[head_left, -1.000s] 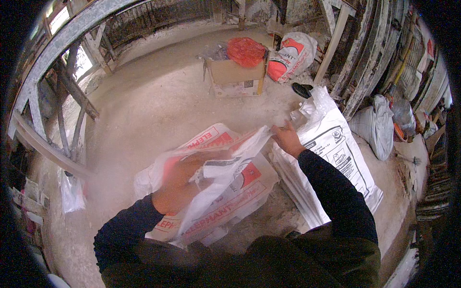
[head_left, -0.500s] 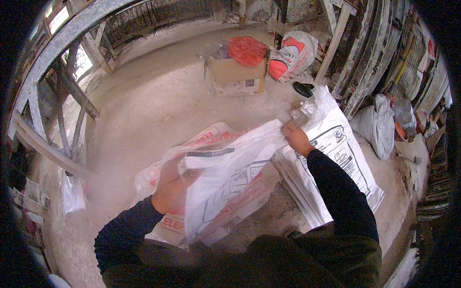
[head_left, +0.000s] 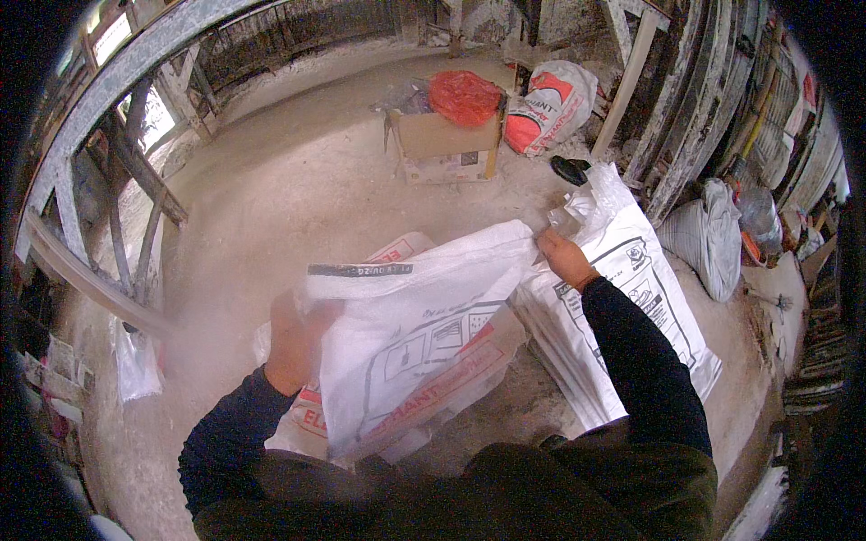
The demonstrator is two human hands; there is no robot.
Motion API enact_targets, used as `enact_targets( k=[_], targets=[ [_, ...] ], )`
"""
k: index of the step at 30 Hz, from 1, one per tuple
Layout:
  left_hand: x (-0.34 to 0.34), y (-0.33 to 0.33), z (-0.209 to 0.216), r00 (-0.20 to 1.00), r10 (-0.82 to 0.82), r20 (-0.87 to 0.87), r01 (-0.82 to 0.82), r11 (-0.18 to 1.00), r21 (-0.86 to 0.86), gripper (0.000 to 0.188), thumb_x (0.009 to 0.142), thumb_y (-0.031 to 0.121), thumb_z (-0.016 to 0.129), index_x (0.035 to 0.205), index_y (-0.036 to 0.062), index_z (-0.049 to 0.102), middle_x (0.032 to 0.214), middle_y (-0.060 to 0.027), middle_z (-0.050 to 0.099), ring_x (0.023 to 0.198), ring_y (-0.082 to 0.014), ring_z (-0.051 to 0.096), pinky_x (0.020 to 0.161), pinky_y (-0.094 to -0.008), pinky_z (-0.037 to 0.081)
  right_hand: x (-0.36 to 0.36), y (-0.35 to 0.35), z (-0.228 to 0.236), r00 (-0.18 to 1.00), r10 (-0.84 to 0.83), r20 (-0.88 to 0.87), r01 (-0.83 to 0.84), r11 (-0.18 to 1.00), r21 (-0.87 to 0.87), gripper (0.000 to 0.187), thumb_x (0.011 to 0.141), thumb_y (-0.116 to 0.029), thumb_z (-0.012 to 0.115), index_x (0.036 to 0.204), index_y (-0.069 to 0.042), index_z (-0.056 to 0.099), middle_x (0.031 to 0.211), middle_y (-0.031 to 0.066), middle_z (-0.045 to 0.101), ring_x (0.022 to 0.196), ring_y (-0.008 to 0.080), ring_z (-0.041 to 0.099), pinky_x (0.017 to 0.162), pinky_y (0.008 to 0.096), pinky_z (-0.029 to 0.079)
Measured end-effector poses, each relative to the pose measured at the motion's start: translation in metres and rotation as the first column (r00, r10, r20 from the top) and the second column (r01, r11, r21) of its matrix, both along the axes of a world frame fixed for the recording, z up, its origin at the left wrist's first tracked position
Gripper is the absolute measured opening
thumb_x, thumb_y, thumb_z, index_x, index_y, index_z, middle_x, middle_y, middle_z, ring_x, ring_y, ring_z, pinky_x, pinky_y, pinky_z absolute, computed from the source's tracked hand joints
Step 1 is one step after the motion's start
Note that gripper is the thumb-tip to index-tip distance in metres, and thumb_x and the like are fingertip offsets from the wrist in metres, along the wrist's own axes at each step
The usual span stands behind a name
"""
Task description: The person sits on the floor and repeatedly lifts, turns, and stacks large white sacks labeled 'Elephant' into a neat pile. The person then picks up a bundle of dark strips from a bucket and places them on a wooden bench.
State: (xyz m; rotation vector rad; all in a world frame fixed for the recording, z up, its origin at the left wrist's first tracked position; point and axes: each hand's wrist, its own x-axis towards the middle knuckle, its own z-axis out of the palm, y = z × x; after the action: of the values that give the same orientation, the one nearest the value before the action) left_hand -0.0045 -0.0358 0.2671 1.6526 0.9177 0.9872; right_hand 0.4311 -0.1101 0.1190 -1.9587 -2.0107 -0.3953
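From the far left, a pale plastic bag hangs by the wooden frame, well apart from you. Your left hand is at the left edge of the white sack; it is blurred and its fingers are partly hidden, so whether they grip cannot be told. The white sack stretches between your two hands, its upper edge running left to right and rising slightly, its body sloping down toward you over a red-printed sack. Your right hand pinches the upper right corner, fingers closed on the cloth. That hand is the nearer one to the stack of sacks, which lies just to its right, long side slanting from the far end down toward your right forearm.

As for labels, the white sack carries a dark strip with small lettering along its upper left edge and faint framed drawings below. The red-printed sack shows big red capitals inside a red border. Beyond your hands, the cardboard box has a small dark square mark. The stack's top sack bears a black frame with pictograms and lettering.
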Motion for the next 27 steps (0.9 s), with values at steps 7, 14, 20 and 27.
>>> enact_targets(
  k=[7, 14, 20, 27],
  targets=[
    [0.01, -0.008, 0.019, 0.982, -0.117, 0.147, 0.128, 0.99, -0.065, 0.017, 0.078, 0.01, 0.055, 0.09, -0.0017, 0.058, 0.085, -0.0083, 0.06, 0.074, -0.0134, 0.055, 0.065, -0.0276, 0.044, 0.011, 0.007, -0.001, 1.0, -0.017, 0.015, 0.018, 0.997, -0.07, 0.02, 0.072, -0.005, 0.047, 0.092, -0.005, 0.053, 0.089, 0.015, 0.057, 0.079, 0.0317, 0.058, 0.067, 0.039, 0.048],
    [0.004, 0.002, -0.003, 0.994, -0.076, 0.074, 0.059, 0.977, 0.204, 0.018, 0.078, 0.009, 0.055, 0.09, -0.0025, 0.059, 0.081, -0.0069, 0.061, 0.071, -0.0135, 0.055, 0.065, -0.0277, 0.044, -0.018, -0.002, 0.021, 0.972, 0.014, -0.235, -0.068, 0.972, -0.225, 0.05, 0.07, -0.016, 0.06, 0.117, -0.008, 0.044, 0.113, 0.0178, 0.049, 0.103, 0.0341, 0.049, 0.087, 0.0392, 0.041],
    [0.014, -0.011, 0.02, 0.971, -0.23, -0.07, 0.238, 0.963, 0.129, 0.02, 0.077, 0.009, 0.054, 0.091, -0.0039, 0.059, 0.083, -0.0102, 0.062, 0.075, -0.0157, 0.057, 0.069, -0.029, 0.044, -0.046, 0.002, 0.037, 0.933, 0.236, -0.272, -0.289, 0.941, -0.176, 0.076, 0.062, -0.033, 0.072, 0.123, -0.005, 0.035, 0.125, 0.0194, 0.035, 0.116, 0.0351, 0.034, 0.099, 0.0399, 0.027],
    [0.007, -0.008, 0.017, 0.966, -0.205, -0.156, 0.228, 0.963, 0.147, 0.023, 0.075, 0.008, 0.056, 0.093, -0.0054, 0.058, 0.086, -0.0086, 0.062, 0.078, -0.0129, 0.056, 0.071, -0.0269, 0.044, -0.052, 0.012, 0.018, 0.955, 0.099, -0.278, -0.133, 0.985, -0.107, 0.076, 0.064, -0.042, 0.07, 0.12, -0.003, 0.037, 0.12, 0.0187, 0.04, 0.114, 0.0346, 0.036, 0.097, 0.0424, 0.027]
  ],
)
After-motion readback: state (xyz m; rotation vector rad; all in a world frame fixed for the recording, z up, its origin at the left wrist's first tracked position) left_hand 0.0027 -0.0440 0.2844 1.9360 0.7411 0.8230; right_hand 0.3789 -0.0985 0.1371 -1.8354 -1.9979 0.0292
